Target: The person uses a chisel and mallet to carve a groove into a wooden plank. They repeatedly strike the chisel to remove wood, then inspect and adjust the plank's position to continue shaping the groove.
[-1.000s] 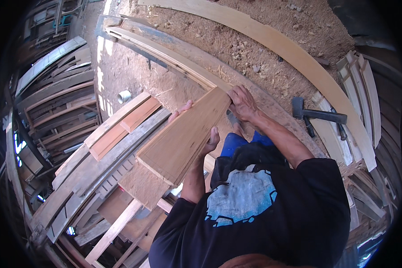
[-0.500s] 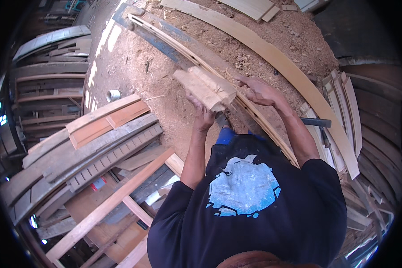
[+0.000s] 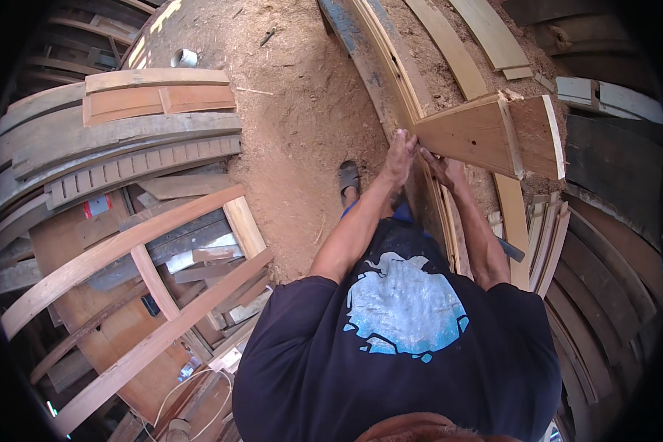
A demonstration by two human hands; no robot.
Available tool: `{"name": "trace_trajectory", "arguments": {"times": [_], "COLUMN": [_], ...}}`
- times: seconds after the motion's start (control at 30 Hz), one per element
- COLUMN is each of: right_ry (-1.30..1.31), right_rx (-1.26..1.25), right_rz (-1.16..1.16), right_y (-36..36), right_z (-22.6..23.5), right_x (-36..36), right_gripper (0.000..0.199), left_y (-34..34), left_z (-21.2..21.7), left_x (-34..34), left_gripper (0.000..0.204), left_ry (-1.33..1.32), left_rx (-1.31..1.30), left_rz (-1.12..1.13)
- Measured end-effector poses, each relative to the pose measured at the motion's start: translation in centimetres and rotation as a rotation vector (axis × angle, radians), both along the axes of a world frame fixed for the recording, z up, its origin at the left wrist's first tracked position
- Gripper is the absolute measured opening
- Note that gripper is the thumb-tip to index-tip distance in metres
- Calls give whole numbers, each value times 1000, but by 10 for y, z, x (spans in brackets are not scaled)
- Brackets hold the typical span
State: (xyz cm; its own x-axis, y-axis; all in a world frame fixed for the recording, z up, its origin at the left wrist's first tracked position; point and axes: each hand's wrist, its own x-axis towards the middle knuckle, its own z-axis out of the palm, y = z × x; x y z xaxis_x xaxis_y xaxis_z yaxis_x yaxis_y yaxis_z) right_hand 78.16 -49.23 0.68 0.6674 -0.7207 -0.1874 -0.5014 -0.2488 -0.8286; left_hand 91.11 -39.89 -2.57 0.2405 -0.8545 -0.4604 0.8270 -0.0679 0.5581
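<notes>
A wide wooden piece (image 3: 464,134) with a raised cross strip and a sawn far end sticks out to the right over the workbench. My left hand (image 3: 398,156) pinches its near end by the corner. My right hand (image 3: 449,171) is closed at the lower edge of the same end, fingers partly hidden under the wood. Beneath my hands runs the narrow workbench (image 3: 355,46), dark along its left side. Long thin wooden strips (image 3: 390,62) lie along it.
Left, several boards (image 3: 125,140) are stacked near a wooden frame (image 3: 162,283). Pale planks (image 3: 449,55) lie on shavings beyond the bench, with a dark tool handle (image 3: 511,250) to the right. My sandalled foot (image 3: 348,175) stands left of the bench; a white cup-like container (image 3: 184,58) lies farther off.
The view has swung to the right. The wooden piece, held in my left hand with my right hand apart and open, has moved right and turned; both hands are now at its near end.
</notes>
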Motion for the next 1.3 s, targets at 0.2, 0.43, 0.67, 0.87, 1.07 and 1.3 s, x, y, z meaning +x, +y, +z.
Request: {"name": "trace_trajectory", "arguments": {"times": [0.2,0.43,0.67,0.87,1.07,1.3], "right_ry": [46,-105,-230,-53,12,348], "right_rx": [-162,-51,-110,-174,-65,139], "right_rz": [26,8,-239,-347,-414,-303], "right_y": [2,0,8,-61,-77,-77], "right_z": [-15,-22,56,127,94,-18], "right_x": [-3,-3,1,-55,-105,-107], "right_gripper": [38,36,31,37,48,50], "left_y": [-6,-11,7,22,-4,-11], "left_z": [8,11,-38,-70,-12,-12], "left_x": [2,6,6,-5,-42,-37], "left_gripper": [110,106,89,75,78,69], "left_ry": [60,-64,-68,-230,-670,-700], "left_rx": [42,134,303,451,468,319], "left_rz": [17,-49,37,-283,-387,-499]}}
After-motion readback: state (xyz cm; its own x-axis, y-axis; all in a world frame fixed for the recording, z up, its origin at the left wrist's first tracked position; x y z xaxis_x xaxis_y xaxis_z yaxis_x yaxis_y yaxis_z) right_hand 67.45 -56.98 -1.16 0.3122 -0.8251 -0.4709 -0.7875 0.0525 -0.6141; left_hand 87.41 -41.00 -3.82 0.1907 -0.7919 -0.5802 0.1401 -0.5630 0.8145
